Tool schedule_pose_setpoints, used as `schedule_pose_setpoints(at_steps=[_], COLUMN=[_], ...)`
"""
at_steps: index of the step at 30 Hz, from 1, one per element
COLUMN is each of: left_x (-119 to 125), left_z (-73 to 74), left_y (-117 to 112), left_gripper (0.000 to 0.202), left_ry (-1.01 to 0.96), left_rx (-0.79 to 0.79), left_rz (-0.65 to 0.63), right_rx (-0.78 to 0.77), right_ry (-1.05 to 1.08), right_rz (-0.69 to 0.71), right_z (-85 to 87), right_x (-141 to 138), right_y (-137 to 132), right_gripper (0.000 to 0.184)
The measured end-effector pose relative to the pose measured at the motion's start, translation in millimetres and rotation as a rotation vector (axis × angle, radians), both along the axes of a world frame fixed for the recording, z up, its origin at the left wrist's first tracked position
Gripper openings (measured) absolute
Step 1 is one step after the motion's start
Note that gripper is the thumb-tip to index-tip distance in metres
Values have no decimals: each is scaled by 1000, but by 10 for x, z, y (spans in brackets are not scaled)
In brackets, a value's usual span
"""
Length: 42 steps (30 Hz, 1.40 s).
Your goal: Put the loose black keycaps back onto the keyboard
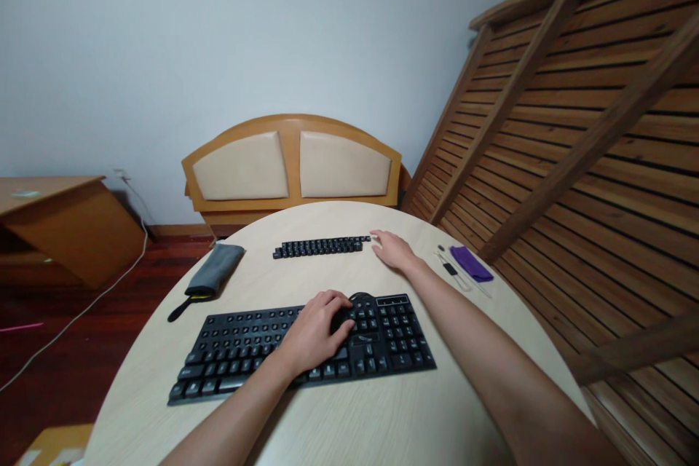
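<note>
A black keyboard [240, 349] lies on the round pale table [382, 422] in front of me. My left hand [317, 331] rests curled on its right-middle part, fingers bent around a dark round object I cannot make out. Farther back, rows of loose black keycaps [320, 246] are lined up on the table. My right hand [393, 251] lies flat with fingers stretched toward the right end of those keycaps, touching or nearly touching them.
A grey cloth on a black-handled brush [210, 277] lies at the table's left. A purple cloth [470, 263] and small thin tools [453, 271] sit at the right. Behind the table stand a padded wooden headboard [292, 164], slatted wooden frame [573, 131], and cabinet [65, 226].
</note>
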<state>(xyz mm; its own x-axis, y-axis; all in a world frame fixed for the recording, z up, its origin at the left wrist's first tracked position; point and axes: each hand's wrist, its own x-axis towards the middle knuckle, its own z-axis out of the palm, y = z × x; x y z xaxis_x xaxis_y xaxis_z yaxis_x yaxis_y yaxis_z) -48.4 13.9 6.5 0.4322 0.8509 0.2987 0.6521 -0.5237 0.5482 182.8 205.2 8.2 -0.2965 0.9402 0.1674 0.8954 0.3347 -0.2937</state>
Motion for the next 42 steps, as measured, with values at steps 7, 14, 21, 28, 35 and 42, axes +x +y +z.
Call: schedule_pose_setpoints(at_steps=[7,14,21,28,35,42], left_x=[6,-1,3,-1,8,6], left_z=[15,14,-2,13,40,53], left_y=[-8,3,4,0,-4,-12], left_gripper=[20,21,23,24,25,24], left_ry=[0,-1,5,11,26,20], left_rx=[-11,-4,-19,-20,-25,-17], left_rz=[2,-4,7,5,14,8], right_rx=[3,-39,-256,-460,-517,-550], right_ry=[-34,27,105,198,106,87], right_rz=[-18,-49,109,402,453,445], right_z=[-29,24,303,639,671,673], right_x=[-34,116,292,107,-72,-78], right_y=[52,-168,-513,-880,-1013,-1017], right_gripper=[35,23,19,23,21,20])
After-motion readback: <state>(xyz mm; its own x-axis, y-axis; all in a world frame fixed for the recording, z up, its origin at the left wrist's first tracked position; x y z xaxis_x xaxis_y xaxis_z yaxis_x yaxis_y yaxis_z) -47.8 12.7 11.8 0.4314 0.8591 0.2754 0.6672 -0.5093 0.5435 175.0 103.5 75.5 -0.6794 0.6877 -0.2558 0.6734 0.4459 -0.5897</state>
